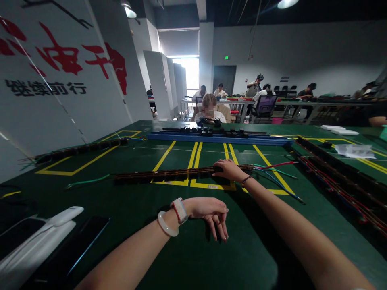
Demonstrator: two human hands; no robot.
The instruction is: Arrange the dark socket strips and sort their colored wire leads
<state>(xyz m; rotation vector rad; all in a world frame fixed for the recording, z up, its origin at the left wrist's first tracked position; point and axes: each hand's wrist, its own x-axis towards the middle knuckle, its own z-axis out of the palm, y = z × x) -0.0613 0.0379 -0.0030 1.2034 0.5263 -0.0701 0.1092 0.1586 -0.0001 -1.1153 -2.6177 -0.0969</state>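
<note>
A dark wired strip [169, 175] lies across the worktop [142, 249] beneath the fingers of the right hand [231, 169], most of its length to their left; loose coloured leads [278, 181] fan out to their right. The draped hand probably steadies the strip; whether its fingers grip or merely rest cannot be told. Nearer the viewer, the left hand [207, 207] holds nothing, fingers loosely bent. Yellow tape [164, 156], presumably marking positions, divides the green surface. Beyond the fingers: a blue channel [181, 138], a seated co-worker [209, 108] and a pale wall [302, 52].
</note>
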